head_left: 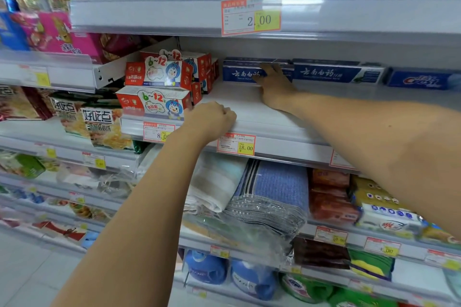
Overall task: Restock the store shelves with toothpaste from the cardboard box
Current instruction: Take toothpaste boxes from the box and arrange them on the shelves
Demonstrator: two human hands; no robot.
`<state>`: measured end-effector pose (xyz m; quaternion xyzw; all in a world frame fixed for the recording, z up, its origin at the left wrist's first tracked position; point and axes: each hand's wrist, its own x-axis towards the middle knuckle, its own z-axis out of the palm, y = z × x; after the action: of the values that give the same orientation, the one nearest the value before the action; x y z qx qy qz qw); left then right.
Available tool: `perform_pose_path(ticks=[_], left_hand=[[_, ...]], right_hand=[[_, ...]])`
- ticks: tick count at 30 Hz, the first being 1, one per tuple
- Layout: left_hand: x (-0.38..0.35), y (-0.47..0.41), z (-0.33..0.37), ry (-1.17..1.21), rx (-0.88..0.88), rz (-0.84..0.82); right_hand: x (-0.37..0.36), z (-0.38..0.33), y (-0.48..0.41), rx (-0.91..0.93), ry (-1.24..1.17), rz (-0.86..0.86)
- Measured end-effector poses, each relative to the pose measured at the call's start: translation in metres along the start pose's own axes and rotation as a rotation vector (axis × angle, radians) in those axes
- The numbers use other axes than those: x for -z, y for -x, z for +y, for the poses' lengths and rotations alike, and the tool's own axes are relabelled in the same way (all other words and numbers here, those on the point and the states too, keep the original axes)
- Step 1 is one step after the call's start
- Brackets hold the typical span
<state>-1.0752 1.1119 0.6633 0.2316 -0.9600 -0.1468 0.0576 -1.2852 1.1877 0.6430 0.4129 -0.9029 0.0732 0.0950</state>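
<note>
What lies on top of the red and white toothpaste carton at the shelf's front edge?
A second red and white carton lies on the front carton, set further back. Similar cartons behind are mostly covered.

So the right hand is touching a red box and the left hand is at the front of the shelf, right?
Not quite: the head view shows the right hand on a dark blue toothpaste box, not a red one. The left hand is at the front of the shelf, yes.
</note>
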Motion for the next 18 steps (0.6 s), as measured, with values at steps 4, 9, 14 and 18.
perform_pose_path(ticks=[4,9,14,18], left_hand=[[0.001,0.000,-0.001,-0.001,0.006,-0.001],[0.000,0.001,0.000,0.002,-0.003,0.017],[-0.003,-0.001,0.001,0.009,0.009,0.016],[-0.004,-0.002,0.001,0.015,0.018,0.017]], right_hand=[[0.000,0.001,-0.003,0.060,-0.073,0.021],[0.001,-0.004,-0.004,0.080,-0.158,0.024],[0.004,-0.011,-0.005,0.091,-0.163,0.008],[0.006,-0.012,-0.007,0.099,-0.153,-0.020]])
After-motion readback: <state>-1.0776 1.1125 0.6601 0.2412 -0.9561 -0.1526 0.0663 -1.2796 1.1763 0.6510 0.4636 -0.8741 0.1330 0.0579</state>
